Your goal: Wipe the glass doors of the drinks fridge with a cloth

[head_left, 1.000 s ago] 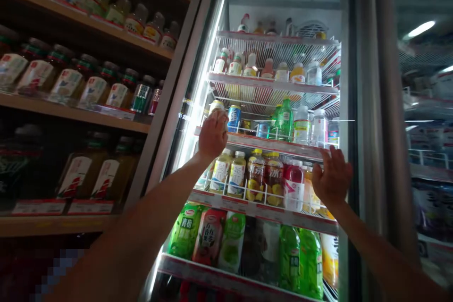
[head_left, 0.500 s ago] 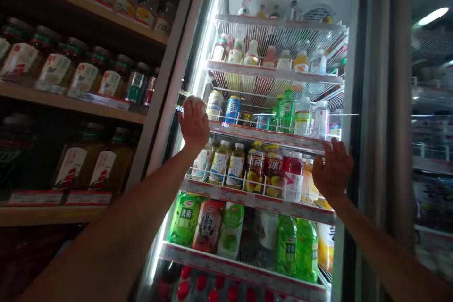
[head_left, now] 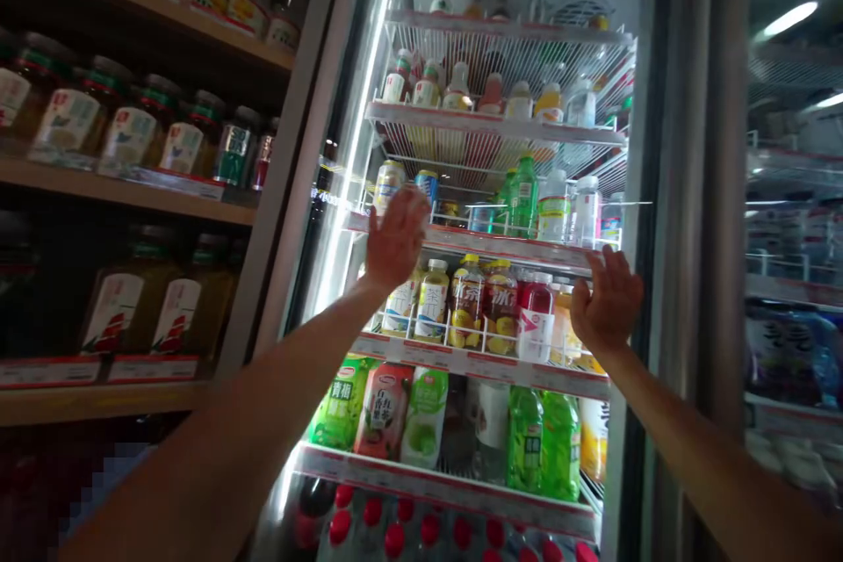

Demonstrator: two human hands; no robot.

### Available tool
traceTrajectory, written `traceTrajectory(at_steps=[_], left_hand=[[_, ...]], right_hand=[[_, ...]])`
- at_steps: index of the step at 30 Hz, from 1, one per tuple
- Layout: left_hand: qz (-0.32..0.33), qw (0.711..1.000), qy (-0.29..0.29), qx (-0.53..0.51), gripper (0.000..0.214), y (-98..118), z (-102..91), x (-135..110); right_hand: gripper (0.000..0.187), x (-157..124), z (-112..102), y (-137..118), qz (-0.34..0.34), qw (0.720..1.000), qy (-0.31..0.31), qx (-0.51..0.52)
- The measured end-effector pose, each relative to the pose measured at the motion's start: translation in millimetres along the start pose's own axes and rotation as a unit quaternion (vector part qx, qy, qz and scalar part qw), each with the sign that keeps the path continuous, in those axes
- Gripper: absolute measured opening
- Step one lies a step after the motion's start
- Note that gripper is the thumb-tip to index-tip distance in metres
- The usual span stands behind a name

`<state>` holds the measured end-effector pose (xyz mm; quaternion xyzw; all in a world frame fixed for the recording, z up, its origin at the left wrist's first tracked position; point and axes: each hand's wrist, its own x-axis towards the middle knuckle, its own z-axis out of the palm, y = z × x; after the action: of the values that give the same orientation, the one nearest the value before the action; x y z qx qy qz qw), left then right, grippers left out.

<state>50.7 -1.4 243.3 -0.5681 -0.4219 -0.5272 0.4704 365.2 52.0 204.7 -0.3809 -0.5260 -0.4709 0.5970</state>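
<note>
In front of the tall drinks fridge, my left hand (head_left: pixel 396 237) is raised with its fingers stretched out, near the glass door at the level of the canned drinks. A pale, blurred patch (head_left: pixel 416 204) shows by its fingertips; I cannot make out whether it is a cloth or a reflection. Just behind that hand are a white can (head_left: pixel 388 183) and a blue can (head_left: pixel 427 184). My right hand (head_left: pixel 607 299) is up on the right side, fingers spread, in front of a shelf edge and the orange drink bottles (head_left: pixel 565 329). Whether either palm touches the glass is unclear.
Lit wire shelves (head_left: pixel 500 118) hold bottled drinks, with large green bottles (head_left: pixel 559 443) lower down and red-capped bottles (head_left: pixel 395 536) at the bottom. Wooden shelves (head_left: pixel 125 180) of jars and bottles stand left. A vertical metal frame (head_left: pixel 715 193) borders another fridge on the right.
My left hand has moved right and slightly down, passing in front of the cans. My right hand stays at about the same place on the fridge while the view shifts slightly.
</note>
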Motion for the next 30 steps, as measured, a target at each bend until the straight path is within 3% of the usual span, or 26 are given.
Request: traceTrajectory(at_steps=[2,4,6,9,11,12,14,15,17,19,20,22,24,26,28,30], left_hand=[[-0.119,0.992,0.046,0.02,0.045,-25.9,-9.0,6.4],[-0.143,0.988,0.059,0.023,0.045,-23.6,-7.0,2.7],[-0.072,0.996,0.042,0.011,0.045,4.1,4.4,-12.2],[0.167,0.986,-0.02,-0.019,0.044,54.5,21.7,-43.6],[0.272,0.96,-0.062,-0.023,0.042,64.6,22.6,-58.4],[0.283,0.956,-0.074,-0.018,0.041,58.4,19.1,-61.8],[0.219,0.973,-0.072,0.001,0.04,27.4,6.5,-59.8],[0.157,0.986,-0.058,0.012,0.041,6.8,-0.7,-55.3],[-0.027,0.999,0.007,0.038,0.042,-30.2,-12.4,-43.7],[-0.162,0.984,0.06,0.049,0.043,-45.8,-15.8,-36.1],[-0.181,0.98,0.069,0.048,0.043,-42.5,-13.6,-35.8],[-0.119,0.991,0.047,0.035,0.044,-16.3,-2.8,-42.7],[0.03,0.999,0.0,0.018,0.046,22.7,11.4,-56.2],[0.198,0.979,-0.044,-0.001,0.046,53.5,21.2,-69.7],[0.296,0.952,-0.072,-0.01,0.044,58.5,21.0,-77.6],[0.273,0.959,-0.073,0.003,0.041,34.5,10.8,-77.7]], right_hand=[[0.047,-0.3,0.6,-1.8,0.006,1.0,-0.002,0.006],[0.047,-0.7,0.9,-3.0,0.011,1.0,-0.005,0.01],[0.046,-1.1,0.9,-2.9,0.013,1.0,-0.003,0.011],[0.045,-1.9,1.2,0.1,0.001,1.0,0.012,0.002],[0.044,-2.5,1.9,2.8,-0.012,1.0,0.017,-0.002],[0.044,-2.8,2.4,3.8,-0.015,1.0,0.019,-0.002],[0.044,-3.5,3.4,4.5,-0.016,1.0,0.024,0.0],[0.044,-3.8,3.7,4.2,-0.015,1.0,0.026,0.002],[0.044,-4.2,3.8,2.5,-0.013,0.999,0.03,0.002],[0.044,-4.4,3.3,0.5,-0.01,0.999,0.03,0.0],[0.044,-4.4,3.0,-0.2,-0.008,1.0,0.029,-0.002],[0.043,-4.4,2.6,-0.4,-0.007,1.0,0.028,-0.006],[0.043,-4.6,2.9,1.1,-0.012,0.999,0.03,-0.007],[0.043,-4.9,3.8,3.3,-0.019,0.999,0.035,-0.005],[0.043,-5.2,4.6,5.1,-0.024,0.999,0.04,-0.001],[0.043,-5.4,5.0,5.5,-0.022,0.999,0.037,0.002]])
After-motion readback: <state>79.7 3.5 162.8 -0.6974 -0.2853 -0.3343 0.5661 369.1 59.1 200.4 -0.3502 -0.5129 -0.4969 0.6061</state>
